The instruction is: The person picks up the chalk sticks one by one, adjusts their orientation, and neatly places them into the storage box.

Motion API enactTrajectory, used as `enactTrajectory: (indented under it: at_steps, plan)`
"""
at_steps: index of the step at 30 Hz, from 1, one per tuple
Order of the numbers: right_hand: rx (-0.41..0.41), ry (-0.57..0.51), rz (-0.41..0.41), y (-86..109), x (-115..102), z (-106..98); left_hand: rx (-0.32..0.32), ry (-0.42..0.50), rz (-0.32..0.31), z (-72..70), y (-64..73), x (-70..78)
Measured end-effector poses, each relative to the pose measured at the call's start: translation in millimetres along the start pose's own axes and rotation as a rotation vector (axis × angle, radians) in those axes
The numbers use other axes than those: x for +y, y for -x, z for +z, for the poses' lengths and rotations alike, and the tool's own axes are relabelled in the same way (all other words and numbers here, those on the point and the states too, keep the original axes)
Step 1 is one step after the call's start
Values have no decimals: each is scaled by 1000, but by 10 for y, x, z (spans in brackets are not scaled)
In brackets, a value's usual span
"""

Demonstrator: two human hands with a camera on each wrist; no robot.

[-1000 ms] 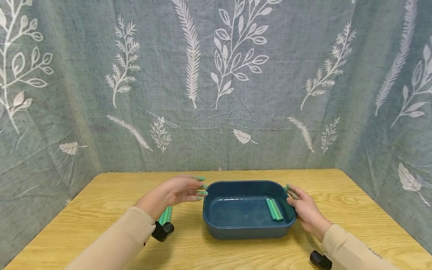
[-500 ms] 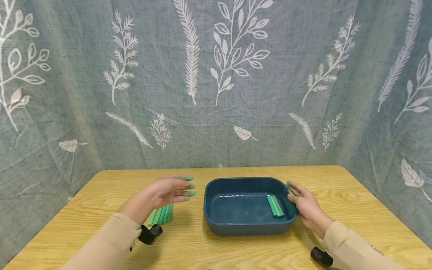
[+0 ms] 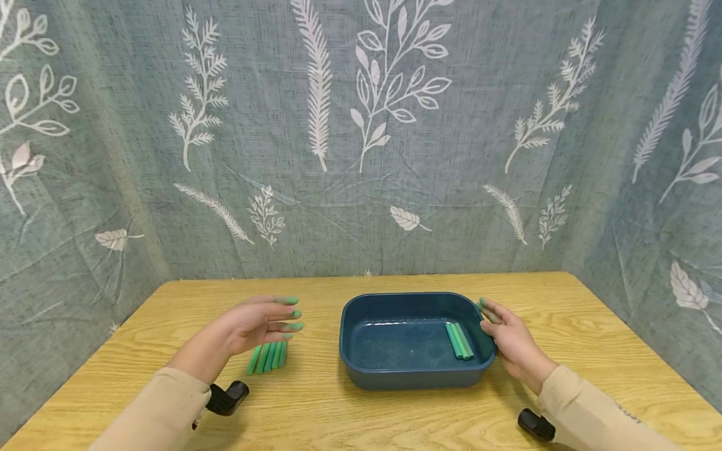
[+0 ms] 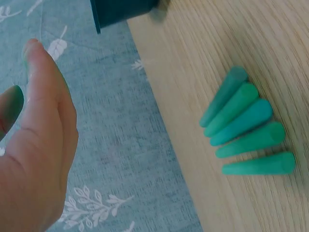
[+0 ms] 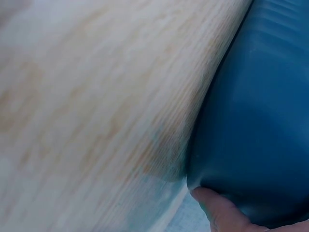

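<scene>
My left hand (image 3: 254, 324) hovers at the left above the wooden table, its fingers stretched toward the right and holding nothing. Below and beyond it lie several green sticks (image 3: 267, 357) that look like chalk, fanned out side by side in the left wrist view (image 4: 248, 135). My right hand (image 3: 510, 338) grips the right end of a dark blue plastic tub (image 3: 412, 379), thumb at the rim and fingers along the outer wall. In the right wrist view a fingertip (image 5: 212, 203) touches the tub's wall (image 5: 256, 121). A few more green sticks (image 3: 460, 341) lie inside the tub, at its right. The fingertips are green.
A wooden table (image 3: 316, 413) carries everything. Behind and at both sides hangs a blue-grey cloth (image 3: 338, 238) with white leaf patterns. A black wrist camera (image 3: 227, 398) sits under the left wrist, another black camera (image 3: 536, 426) under the right.
My left hand has moved left, away from the tub, and more of the sticks on the table show. The right hand stays at the tub's right end.
</scene>
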State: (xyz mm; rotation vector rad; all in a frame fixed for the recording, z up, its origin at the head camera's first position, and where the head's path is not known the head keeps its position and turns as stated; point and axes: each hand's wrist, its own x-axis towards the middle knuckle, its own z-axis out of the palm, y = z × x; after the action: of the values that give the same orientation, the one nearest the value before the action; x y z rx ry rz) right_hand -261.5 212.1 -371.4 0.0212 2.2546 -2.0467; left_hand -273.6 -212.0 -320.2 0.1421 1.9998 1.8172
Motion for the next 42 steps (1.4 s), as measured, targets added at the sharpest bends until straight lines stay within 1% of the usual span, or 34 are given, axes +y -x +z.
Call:
enactTrajectory:
  at_steps: [6, 11, 16, 21, 24, 27, 34, 39, 42]
  plan:
    - [-3, 13, 2, 9, 10, 3, 30, -75, -33, -127, 57, -58]
    - [-3, 9, 6, 12, 11, 8, 63, -101, -64, -264, 100, -133]
    - [3, 10, 11, 24, 5, -11, 65, -143, -100, -423, 104, -214]
    - [3, 7, 12, 33, -1, -27, 82, -140, -159, -564, 95, -314]
    - [-3, -5, 9, 26, -4, -27, 95, -147, -191, -625, 93, -369]
    - [-5, -9, 9, 20, -5, -28, 101, -182, -213, -655, 86, -408]
    - [-16, 3, 6, 14, -9, -22, 128, -278, -278, -665, 38, -461]
    - [-13, 11, 6, 17, -6, -19, 151, -323, -321, -661, 8, -486]
    - [-16, 8, 10, 21, -3, -17, 173, -327, -327, -644, 3, -508]
